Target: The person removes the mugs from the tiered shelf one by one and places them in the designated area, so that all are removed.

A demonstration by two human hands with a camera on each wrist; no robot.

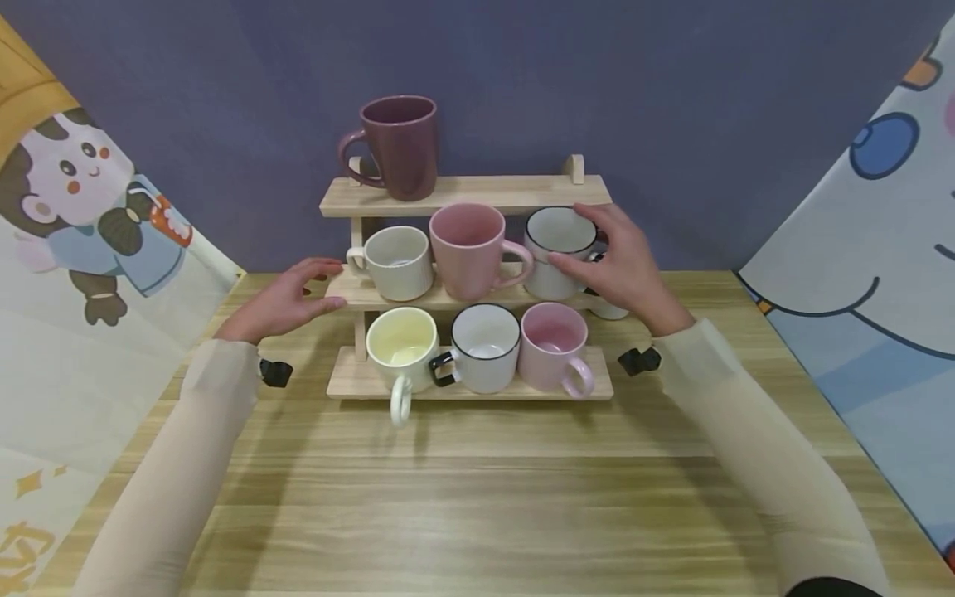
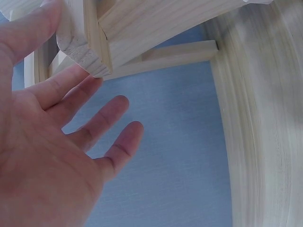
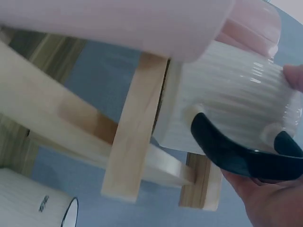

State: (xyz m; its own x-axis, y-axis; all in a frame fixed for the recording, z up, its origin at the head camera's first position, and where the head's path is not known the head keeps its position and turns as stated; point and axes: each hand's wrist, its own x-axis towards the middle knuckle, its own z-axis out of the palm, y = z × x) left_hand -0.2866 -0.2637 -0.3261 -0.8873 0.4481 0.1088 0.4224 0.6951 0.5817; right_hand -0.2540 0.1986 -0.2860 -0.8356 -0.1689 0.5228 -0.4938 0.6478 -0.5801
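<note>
My right hand (image 1: pixel 622 261) grips a white mug with a black rim (image 1: pixel 552 278) at the right end of the rack's middle shelf. Its black handle (image 3: pixel 246 161) faces the palm, and fingers lie along the ribbed side. My left hand (image 1: pixel 279 300) holds the left end of the wooden rack (image 1: pixel 466 196), thumb and forefingers on opposite edges of the board; the other fingers (image 2: pixel 125 139) stay loose. Beside the gripped mug stand a tall pink mug (image 1: pixel 468 261) and a small white mug (image 1: pixel 400 269).
The top shelf carries a dark plum mug (image 1: pixel 406 153). On the bottom shelf are a pale yellow mug (image 1: pixel 403 348), a black-rimmed white mug (image 1: pixel 487 352) and a pink mug (image 1: pixel 548 348). Another white mug (image 3: pixel 35 201), partly hidden in the head view, stands by the rack's right end.
</note>
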